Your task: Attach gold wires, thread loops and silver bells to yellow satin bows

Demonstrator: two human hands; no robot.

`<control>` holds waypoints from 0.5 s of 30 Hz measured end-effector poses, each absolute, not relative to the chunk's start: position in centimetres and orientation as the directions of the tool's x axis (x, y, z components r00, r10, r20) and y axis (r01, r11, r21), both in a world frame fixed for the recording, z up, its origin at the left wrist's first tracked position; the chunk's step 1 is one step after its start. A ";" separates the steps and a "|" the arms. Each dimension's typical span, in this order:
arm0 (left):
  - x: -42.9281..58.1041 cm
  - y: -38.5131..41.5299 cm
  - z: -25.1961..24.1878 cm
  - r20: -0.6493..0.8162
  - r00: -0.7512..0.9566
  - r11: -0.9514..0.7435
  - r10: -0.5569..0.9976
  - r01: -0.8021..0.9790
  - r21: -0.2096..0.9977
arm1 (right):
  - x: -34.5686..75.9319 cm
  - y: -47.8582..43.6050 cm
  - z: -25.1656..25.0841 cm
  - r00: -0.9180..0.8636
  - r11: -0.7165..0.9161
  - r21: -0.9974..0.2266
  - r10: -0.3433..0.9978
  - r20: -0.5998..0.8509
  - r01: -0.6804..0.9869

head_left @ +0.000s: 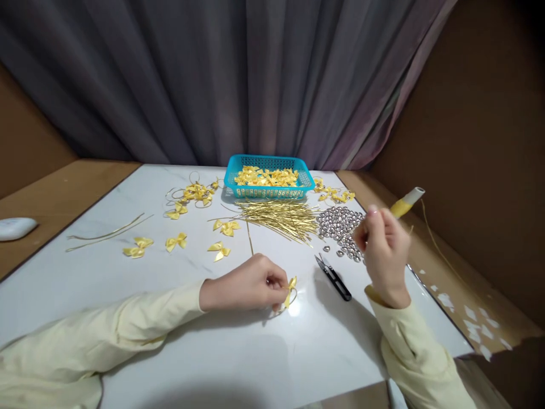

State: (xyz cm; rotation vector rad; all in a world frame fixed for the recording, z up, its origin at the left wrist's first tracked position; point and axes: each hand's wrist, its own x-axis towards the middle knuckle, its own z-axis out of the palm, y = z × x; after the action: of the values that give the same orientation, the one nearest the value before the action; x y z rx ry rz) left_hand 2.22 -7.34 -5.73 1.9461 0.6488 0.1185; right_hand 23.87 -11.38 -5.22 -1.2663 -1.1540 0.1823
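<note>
My left hand (249,287) rests on the white table top (238,352), its fingers pinched on a small yellow ribbon bow (291,287) with a thin gold loop. My right hand (383,250) is raised above the table's right side, closed round a yellow stick with a white tip (407,202) that points up and to the right. Black thread snips (333,277) lie on the table between the two hands. Both arms wear pale yellow sleeves.
A teal basket (269,165) of yellow bows stands at the back. In front of it lie a pile of gold wires (281,218) and a heap of silver beads (340,227). Loose bows (176,241) are scattered left. White paper scraps (472,318) litter the wooden ledge at right.
</note>
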 end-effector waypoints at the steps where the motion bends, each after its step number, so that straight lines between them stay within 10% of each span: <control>1: 2.3 -7.2 -5.9 -0.223 0.849 -0.296 0.479 0.395 0.870 | 24.6 -11.3 -5.0 0.520 0.389 -0.817 0.634 0.573 0.426; 15: 2.3 -6.3 -6.2 -0.332 0.867 -0.144 0.371 0.407 0.902 | 28.5 -10.6 -4.8 0.678 0.477 -0.775 0.407 0.612 0.414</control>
State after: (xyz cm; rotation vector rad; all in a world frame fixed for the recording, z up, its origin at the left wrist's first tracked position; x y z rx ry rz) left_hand 2.35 -6.28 -6.21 1.7523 0.5954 -0.0344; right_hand 28.54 -10.63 -4.83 -1.1134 -0.8731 -0.0052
